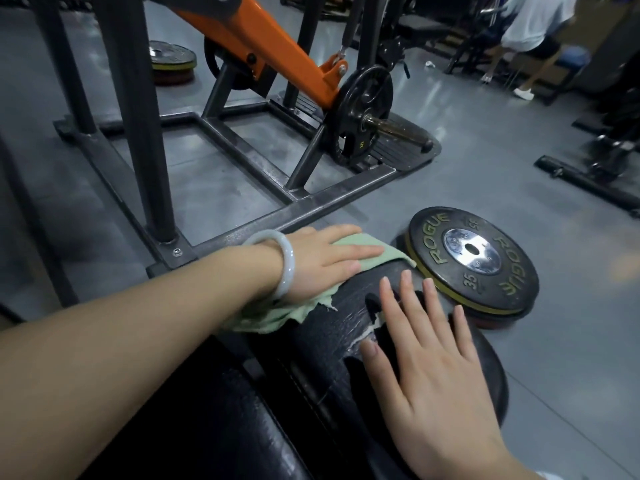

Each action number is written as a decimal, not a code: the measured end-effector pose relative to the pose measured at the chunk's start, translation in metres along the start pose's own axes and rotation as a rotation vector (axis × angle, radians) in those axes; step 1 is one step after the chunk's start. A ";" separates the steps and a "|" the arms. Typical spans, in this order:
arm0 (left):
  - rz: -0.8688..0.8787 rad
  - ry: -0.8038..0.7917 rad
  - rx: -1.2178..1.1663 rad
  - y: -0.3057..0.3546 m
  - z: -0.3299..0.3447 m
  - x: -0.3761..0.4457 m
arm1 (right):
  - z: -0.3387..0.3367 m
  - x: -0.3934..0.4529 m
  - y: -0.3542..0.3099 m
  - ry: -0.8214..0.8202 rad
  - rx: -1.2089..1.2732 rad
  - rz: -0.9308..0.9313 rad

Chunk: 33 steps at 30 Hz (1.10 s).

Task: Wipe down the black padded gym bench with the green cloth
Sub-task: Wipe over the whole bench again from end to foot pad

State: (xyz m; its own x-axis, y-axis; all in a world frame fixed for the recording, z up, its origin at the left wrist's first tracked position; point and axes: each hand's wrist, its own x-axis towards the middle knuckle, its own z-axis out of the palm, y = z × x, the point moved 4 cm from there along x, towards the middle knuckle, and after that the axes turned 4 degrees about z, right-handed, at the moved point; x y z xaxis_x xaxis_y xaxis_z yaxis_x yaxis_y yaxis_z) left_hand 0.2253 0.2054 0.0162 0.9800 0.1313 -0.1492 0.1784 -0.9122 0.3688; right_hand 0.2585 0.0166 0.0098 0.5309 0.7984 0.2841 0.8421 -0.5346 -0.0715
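The black padded bench (332,327) runs from the bottom of the view up to the centre; its cover is cracked and torn near the far end. A pale green cloth (263,317) lies over the bench's far left edge. My left hand (322,258), with a pale bangle on the wrist, presses flat on the cloth with straight fingers. Flat on the torn padding just right of the cloth rests my right hand (429,355), fingers spread and holding nothing.
A black weight plate (474,258) lies on the grey floor just beyond the bench end. A dark steel machine frame (311,209) with an orange arm (277,46) and a loaded plate stands behind. More plates sit far left. A person sits at the back right.
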 end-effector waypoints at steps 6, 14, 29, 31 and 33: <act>-0.001 -0.048 0.010 -0.006 0.005 -0.046 | -0.002 0.001 -0.003 -0.029 -0.041 0.008; 0.017 -0.065 -0.047 -0.006 0.003 0.022 | -0.001 0.003 -0.002 -0.025 -0.042 0.011; -0.045 -0.059 -0.033 -0.008 0.002 -0.005 | -0.001 0.002 -0.003 -0.023 -0.053 0.003; -0.018 -0.063 -0.061 -0.006 -0.001 0.014 | 0.000 0.002 -0.003 -0.013 -0.050 0.000; -0.003 -0.078 -0.068 -0.005 0.000 0.028 | 0.001 0.002 -0.003 -0.012 -0.050 -0.002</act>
State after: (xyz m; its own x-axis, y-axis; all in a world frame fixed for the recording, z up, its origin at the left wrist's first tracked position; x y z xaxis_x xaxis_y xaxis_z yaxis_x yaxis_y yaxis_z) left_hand 0.2519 0.2139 0.0106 0.9701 0.1011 -0.2207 0.1897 -0.8829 0.4296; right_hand 0.2572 0.0198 0.0096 0.5309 0.8024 0.2726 0.8373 -0.5463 -0.0229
